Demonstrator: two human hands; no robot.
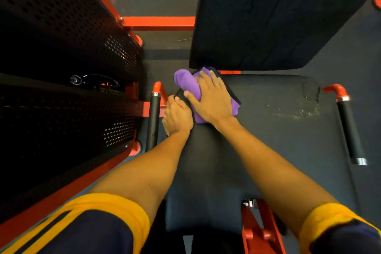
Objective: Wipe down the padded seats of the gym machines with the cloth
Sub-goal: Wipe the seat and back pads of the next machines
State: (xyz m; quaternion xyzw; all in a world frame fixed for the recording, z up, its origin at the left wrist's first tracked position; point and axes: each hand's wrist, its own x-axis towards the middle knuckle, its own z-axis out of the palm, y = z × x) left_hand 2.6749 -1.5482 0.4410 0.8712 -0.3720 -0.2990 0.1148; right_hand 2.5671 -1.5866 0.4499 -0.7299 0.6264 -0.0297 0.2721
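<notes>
The black padded seat (257,150) is gripped at its left edge by the left hand (177,118), fingers curled over it. At the far left corner, a bunched purple cloth (186,83) is pressed down by the flat, outstretched right hand (212,100), just below the backrest (268,16).

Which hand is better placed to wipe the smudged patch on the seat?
Right: the right hand lies flat on the cloth, nearer the patch; the left hand holds the seat's left edge.
</notes>
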